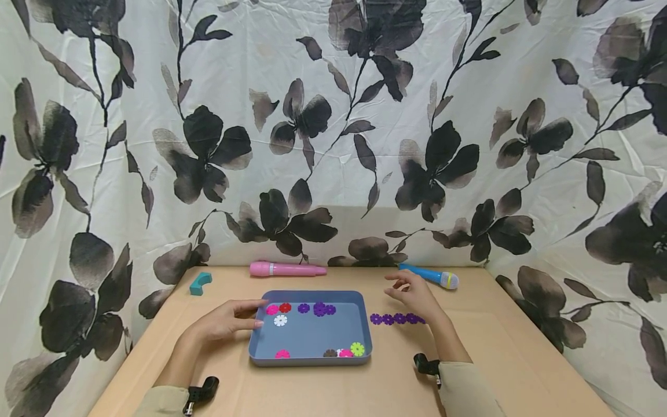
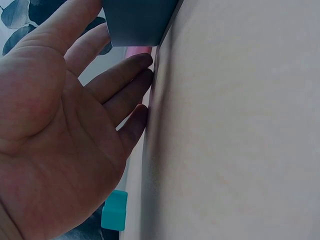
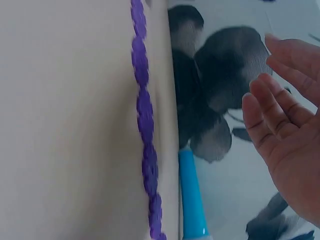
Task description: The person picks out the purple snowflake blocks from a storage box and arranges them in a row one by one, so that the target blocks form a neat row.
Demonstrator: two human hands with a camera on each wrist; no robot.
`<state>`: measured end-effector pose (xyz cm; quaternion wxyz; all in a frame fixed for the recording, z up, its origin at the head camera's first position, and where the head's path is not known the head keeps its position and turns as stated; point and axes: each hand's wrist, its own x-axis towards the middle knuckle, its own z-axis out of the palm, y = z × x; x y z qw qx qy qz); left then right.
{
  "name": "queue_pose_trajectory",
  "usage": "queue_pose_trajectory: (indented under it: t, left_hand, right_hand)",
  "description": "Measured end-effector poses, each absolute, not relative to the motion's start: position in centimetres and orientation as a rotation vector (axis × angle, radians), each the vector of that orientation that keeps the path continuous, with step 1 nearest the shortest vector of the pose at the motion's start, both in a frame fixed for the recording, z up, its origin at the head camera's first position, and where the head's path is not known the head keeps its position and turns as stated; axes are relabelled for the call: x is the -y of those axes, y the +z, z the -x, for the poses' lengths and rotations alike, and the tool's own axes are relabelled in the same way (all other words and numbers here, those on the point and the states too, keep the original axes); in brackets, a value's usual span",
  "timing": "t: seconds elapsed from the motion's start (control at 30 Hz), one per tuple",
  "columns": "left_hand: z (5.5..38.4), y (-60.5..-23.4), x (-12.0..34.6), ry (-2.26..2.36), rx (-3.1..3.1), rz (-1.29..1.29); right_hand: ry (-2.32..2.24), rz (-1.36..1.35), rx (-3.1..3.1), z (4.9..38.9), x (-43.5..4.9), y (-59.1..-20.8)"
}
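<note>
My left hand (image 1: 221, 319) is at the left side of a blue-grey tray (image 1: 312, 362), its thumb and forefinger touching the rim near the far left corner. In the left wrist view its other fingers (image 2: 120, 92) stretch out below the tray's wall, holding nothing. Flower-shaped plastic discs lie in the tray: purple discs (image 1: 319, 309), a red disc (image 1: 285, 307), a white disc (image 1: 280, 320) and a lime disc (image 1: 357, 348). My right hand (image 1: 417, 295) hovers with loosely bent fingers, nothing in it. Below it lies a row of purple flower discs (image 3: 145, 115), partly hidden by the wrist.
A pink toy microphone (image 1: 289, 269) lies along the table's back edge. A blue toy microphone (image 1: 429, 276) lies behind my right hand. At the back left stands a teal arch-shaped block (image 1: 200, 284). Flower-printed cloth (image 1: 333, 174) hangs around the table.
</note>
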<state>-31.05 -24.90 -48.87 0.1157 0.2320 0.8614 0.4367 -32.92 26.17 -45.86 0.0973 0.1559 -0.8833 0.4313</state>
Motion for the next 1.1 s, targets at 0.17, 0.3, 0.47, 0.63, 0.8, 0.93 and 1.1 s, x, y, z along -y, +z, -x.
queue_pose_trajectory:
  t: [0.17, 0.3, 0.47, 0.63, 0.8, 0.93, 1.1]
  left_hand:
    - [31.0, -48.8, 24.9, 1.274, -2.536, -0.678]
    - [30.9, -48.8, 25.0, 1.254, -2.554, -0.674]
    - [31.0, -48.9, 25.1, 1.251, -2.557, -0.681]
    - [31.0, -49.0, 25.1, 1.248, -2.554, -0.704]
    - [31.1, -49.0, 25.0, 1.244, -2.554, -0.727]
    - [31.1, -48.9, 25.1, 1.249, -2.549, -0.719]
    - [31.1, -48.9, 25.1, 1.246, -2.55, -0.703]
  right_hand:
    - [1.277, -0.515, 2.602, 33.0, -24.4, -45.8]
    - [1.278, -0.577, 2.603, 32.9, -22.5, -45.5]
    - [1.286, -0.638, 2.606, 32.5, -19.9, -45.5]
    - [1.287, -0.761, 2.607, 32.3, -17.7, -46.0]
    - [1.317, -0.839, 2.632, 32.2, -16.4, -46.6]
    - [1.312, -0.859, 2.659, 32.2, -15.5, -46.9]
    - [1.243, -0.891, 2.708, 32.4, -14.6, -47.2]
